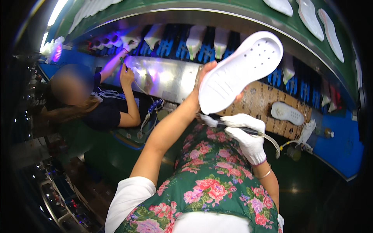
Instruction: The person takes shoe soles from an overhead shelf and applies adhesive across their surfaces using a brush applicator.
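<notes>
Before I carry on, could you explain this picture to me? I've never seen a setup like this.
There is no machine arm here: each grip is a person's own hand. The picture comes from a wide camera worn on the head, looking down, so straight edges bend toward the rim. The bare left hand holds up a white sole with small holes. The white-gloved right hand holds a brush-like tool just below it; whether they touch, I can't tell. Another sole lies on the brown patterned board. On the left, a co-worker in dark clothing works separately.
</notes>
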A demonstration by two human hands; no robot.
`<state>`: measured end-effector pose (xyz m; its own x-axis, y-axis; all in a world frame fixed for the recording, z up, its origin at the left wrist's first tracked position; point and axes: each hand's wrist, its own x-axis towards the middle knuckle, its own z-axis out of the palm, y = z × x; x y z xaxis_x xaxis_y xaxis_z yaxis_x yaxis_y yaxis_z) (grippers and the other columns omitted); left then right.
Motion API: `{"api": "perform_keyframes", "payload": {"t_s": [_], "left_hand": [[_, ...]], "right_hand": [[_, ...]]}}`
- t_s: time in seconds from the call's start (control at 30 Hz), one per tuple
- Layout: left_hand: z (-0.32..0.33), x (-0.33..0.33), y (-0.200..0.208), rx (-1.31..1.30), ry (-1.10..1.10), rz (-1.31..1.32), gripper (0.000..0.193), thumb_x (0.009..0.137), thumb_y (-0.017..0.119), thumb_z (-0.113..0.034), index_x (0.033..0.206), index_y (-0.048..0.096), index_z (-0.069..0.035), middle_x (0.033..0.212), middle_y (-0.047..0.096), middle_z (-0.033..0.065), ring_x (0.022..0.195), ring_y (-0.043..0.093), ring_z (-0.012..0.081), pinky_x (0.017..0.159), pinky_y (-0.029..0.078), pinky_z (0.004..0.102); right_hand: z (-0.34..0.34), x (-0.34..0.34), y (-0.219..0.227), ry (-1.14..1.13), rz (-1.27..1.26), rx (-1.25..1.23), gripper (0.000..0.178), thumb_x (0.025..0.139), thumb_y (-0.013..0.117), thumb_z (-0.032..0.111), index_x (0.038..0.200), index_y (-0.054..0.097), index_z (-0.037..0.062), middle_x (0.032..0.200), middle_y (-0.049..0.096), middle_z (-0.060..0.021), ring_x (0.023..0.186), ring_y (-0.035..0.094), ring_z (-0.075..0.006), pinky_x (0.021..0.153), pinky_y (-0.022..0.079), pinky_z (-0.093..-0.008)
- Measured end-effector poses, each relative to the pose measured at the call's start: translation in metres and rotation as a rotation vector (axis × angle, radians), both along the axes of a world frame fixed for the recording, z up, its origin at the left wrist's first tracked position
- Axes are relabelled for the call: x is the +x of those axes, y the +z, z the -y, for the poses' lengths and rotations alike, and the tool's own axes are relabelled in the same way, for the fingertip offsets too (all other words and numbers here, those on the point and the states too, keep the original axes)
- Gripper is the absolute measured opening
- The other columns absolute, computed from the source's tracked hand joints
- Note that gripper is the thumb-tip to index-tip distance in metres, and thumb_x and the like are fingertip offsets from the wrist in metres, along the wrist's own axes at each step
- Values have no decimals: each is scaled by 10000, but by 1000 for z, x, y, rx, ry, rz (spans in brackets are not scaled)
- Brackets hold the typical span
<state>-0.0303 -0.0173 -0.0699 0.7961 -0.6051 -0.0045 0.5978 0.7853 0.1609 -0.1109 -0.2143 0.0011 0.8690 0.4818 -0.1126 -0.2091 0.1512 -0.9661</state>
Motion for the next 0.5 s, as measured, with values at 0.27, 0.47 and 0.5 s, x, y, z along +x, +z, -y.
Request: {"api": "perform_keyframes", "payload": {"t_s": [0.27,0.47,0.5], "left_hand": [[10,-56,-21,-79,115,-112,778,963,373,-557,1534,336,-30,1336,557,286,1149,616,435,966,516,566],[5,-52,-25,-77,88,-97,798,933,453,-572,1535,357,-56,1378,510,310,1136,609,446,981,503,566],[1,-47,-24,-135,177,-156,801,932,453,-570,1533,356,-48,1389,505,311,1152,599,450,993,495,567]], "right_hand": [[14,69,32,-261,788,-415,163,783,762,-33,931,762,35,949,756,-107,828,707,-200,758,556,-305],[4,63,21,-307,1260,-587,270,762,783,-9,1017,746,71,951,741,-120,830,702,-253,745,560,-340],[1,55,22,-253,1240,-578,282,753,789,-7,1019,743,77,948,740,-122,835,704,-256,748,559,-344]]}}
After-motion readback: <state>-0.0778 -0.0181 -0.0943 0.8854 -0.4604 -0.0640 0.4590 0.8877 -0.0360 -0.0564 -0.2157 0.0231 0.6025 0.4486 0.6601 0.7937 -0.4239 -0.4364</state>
